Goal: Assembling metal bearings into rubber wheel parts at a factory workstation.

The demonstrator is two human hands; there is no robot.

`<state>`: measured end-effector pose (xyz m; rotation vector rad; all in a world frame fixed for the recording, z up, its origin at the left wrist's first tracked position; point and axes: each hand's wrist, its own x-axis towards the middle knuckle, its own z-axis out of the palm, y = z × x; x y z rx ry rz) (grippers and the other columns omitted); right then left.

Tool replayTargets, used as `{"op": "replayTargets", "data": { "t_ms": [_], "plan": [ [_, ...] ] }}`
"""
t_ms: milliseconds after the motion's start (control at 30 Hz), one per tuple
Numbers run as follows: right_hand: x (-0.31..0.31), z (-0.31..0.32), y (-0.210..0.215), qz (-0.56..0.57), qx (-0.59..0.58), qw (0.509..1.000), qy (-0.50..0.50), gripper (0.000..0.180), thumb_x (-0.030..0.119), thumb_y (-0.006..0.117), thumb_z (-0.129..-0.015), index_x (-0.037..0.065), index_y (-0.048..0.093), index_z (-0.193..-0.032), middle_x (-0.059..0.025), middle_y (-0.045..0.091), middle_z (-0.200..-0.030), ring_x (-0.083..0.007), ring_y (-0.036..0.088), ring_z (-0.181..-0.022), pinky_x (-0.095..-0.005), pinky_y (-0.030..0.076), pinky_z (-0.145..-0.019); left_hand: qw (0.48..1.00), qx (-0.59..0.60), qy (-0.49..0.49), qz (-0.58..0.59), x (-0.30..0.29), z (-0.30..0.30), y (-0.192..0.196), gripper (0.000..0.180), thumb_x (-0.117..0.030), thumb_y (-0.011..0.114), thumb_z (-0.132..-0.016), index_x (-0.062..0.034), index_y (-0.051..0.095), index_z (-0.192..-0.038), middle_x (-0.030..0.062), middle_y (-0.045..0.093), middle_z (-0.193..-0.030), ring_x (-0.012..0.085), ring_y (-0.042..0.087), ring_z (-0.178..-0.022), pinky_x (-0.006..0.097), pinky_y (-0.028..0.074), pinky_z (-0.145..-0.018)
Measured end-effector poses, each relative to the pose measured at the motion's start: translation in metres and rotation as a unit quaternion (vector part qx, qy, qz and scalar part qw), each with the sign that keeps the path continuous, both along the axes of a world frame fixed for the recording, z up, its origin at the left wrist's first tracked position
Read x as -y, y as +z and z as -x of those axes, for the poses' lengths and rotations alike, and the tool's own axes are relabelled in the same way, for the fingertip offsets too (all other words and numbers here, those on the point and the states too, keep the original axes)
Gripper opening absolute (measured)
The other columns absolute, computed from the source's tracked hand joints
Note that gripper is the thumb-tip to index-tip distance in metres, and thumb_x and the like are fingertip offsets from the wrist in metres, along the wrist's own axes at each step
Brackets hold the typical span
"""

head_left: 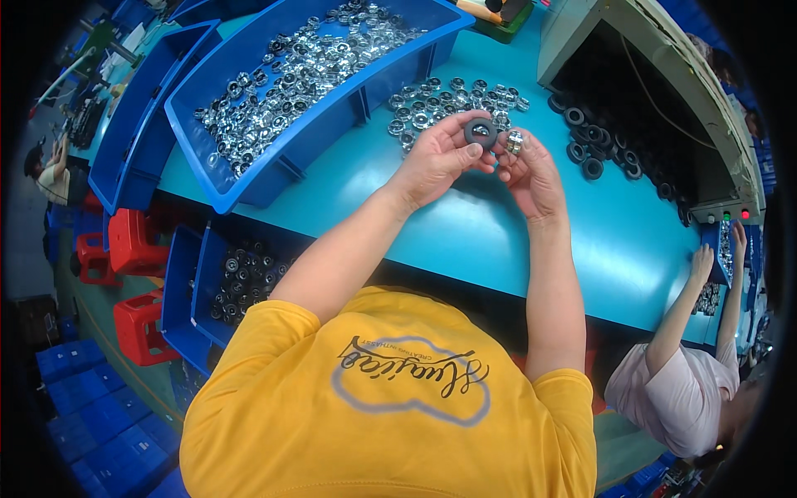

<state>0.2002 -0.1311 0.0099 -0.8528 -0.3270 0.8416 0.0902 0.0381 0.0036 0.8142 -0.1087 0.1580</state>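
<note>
Both hands are raised over the turquoise table, close together. My left hand (440,162) grips a small black toy wheel (481,133), a rubber tyre with a shiny centre, between thumb and fingers. In my right hand (534,178) is a shiny chrome wheel hub (515,142), pinched beside the wheel. Just beyond the hands lies a spread of loose chrome hubs (452,98) on the tabletop. To the right, a pile of black rubber tyres (594,137) rests in front of the machine's dark opening.
A large blue bin (278,158) of chrome hubs stands at the left. A lower blue crate (207,290) holds dark wheels, near red stools (137,241). A beige machine (569,41) with a dark opening sits at the right. Another person in a pale shirt (677,394) works beyond it.
</note>
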Motion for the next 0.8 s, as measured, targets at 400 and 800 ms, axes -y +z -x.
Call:
{"op": "replayTargets", "data": {
  "t_ms": [400, 800],
  "plan": [
    [0.0001, -0.0001, 0.0001, 0.005, 0.005, 1.000, 0.009, 0.025, 0.025, 0.068, -0.097, 0.006, 0.065, -0.114, -0.0070, 0.072, -0.097, -0.0116, 0.065, -0.080, -0.0249, 0.051, -0.061, 1.000, -0.001, 0.000, 0.004, -0.0002, 0.0005, 0.0011, 0.054, -0.008, 0.067, -0.095, -0.0010, 0.045, -0.144, 0.0148, 0.067, -0.118, 0.0204, 0.066, -0.102, 0.036, 0.056, -0.091],
    [0.0002, 0.0018, 0.0006, 0.003, 0.011, 1.000, 0.003, 0.024, 0.025, 0.068, -0.097, 0.008, 0.066, -0.113, -0.0060, 0.072, -0.096, -0.0118, 0.064, -0.081, -0.0252, 0.050, -0.062, 1.000, -0.004, -0.004, 0.006, -0.0007, 0.0008, 0.0019, 0.054, -0.007, 0.067, -0.095, -0.0014, 0.046, -0.143, 0.0139, 0.067, -0.118, 0.0198, 0.067, -0.101, 0.035, 0.056, -0.090]
  ]
}}
